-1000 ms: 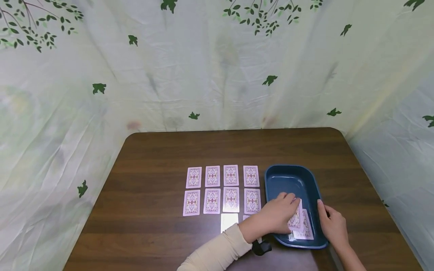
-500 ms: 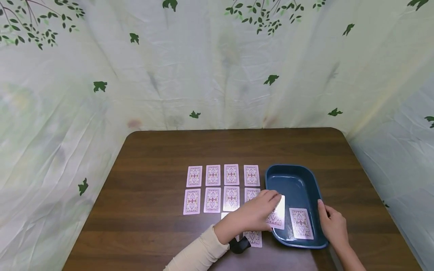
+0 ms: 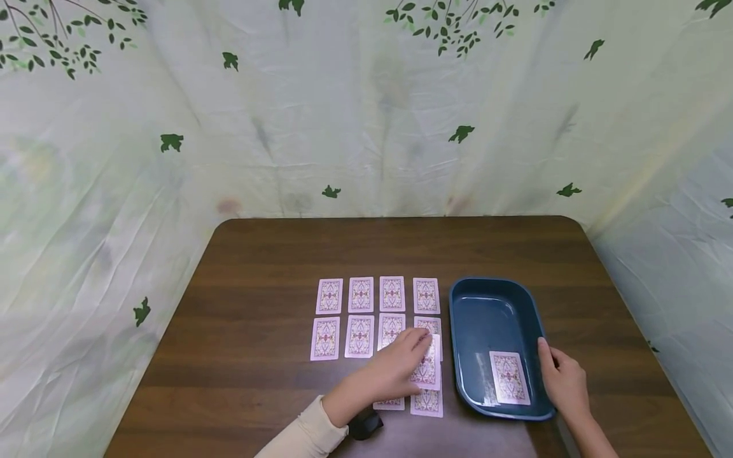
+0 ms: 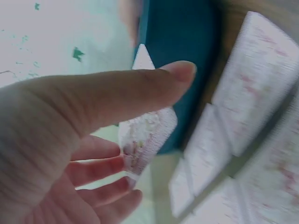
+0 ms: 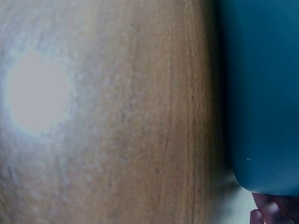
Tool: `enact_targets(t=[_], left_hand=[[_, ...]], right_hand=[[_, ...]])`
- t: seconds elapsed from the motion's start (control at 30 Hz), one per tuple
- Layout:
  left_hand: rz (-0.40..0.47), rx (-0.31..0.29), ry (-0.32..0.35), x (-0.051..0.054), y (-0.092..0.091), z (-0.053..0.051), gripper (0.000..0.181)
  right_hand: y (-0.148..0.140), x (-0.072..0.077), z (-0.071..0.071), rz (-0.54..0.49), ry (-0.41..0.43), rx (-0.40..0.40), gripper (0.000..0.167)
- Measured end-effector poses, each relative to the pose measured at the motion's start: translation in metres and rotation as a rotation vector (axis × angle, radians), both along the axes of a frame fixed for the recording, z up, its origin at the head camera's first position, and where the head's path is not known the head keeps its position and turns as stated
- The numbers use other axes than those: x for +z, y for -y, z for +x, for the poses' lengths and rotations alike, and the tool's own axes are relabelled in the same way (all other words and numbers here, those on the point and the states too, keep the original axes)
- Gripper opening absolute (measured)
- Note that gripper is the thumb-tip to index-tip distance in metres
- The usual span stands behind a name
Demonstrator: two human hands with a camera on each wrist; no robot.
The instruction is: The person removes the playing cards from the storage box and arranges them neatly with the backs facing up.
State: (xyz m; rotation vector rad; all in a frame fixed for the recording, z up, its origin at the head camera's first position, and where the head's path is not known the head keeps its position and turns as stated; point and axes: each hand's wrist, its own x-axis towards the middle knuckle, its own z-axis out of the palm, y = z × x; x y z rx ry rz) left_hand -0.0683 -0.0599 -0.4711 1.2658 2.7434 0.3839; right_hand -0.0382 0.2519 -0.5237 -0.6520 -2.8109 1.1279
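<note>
My left hand [image 3: 392, 369] pinches a playing card [image 3: 428, 374] with a pink patterned back, held between thumb and fingertips above the right column of cards. In the left wrist view, the same card [image 4: 147, 133] lies behind my thumb, touched by the fingertips. My right hand [image 3: 564, 380] grips the right rim of a blue tray [image 3: 487, 391], thumb at the edge; its fingers [image 5: 271, 210] show at the tray's end in the right wrist view. One playing card [image 3: 509, 378] lies back up inside the tray.
Several playing cards [image 3: 360, 336] lie back up in rows on the brown table [image 3: 258, 381], left of the tray. My left hand partly covers the nearest row. A printed pale curtain [image 3: 366, 114] hangs behind the table.
My left hand has lifted one card out of the tray and carried it left, over the laid-out cards. One card stays in the tray. My right hand keeps its place on the rim.
</note>
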Motion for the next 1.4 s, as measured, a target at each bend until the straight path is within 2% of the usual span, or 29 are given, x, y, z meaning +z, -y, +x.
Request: enact_targets(t=[0.27,0.5,0.7,1.0,1.27,1.4], left_hand=[[0.091,0.028,0.016,-0.027,0.037,0.006,0.091],[0.119,0.050,0.033,-0.042,0.069,0.010,0.089],[0.142,0.064,0.010,-0.047,0.090,0.012,0.088],[0.100,0.087,0.021,-0.051,0.113,0.020,0.087],[0.091,0.113,0.103,-0.049,0.128,0.028,0.086],[0.084,0.100,0.091,-0.051,0.132,0.032,0.085]], right_hand=[[0.001,0.000,0.003,0.001,-0.041,-0.014,0.060],[0.002,0.000,0.003,-0.003,-0.051,-0.013,0.060],[0.001,-0.002,0.003,-0.004,-0.067,-0.011,0.058],[0.000,-0.002,0.002,-0.008,-0.086,-0.015,0.056],[0.000,-0.003,0.002,0.008,-0.069,-0.014,0.056],[0.000,-0.003,0.002,0.000,-0.057,-0.020,0.059]])
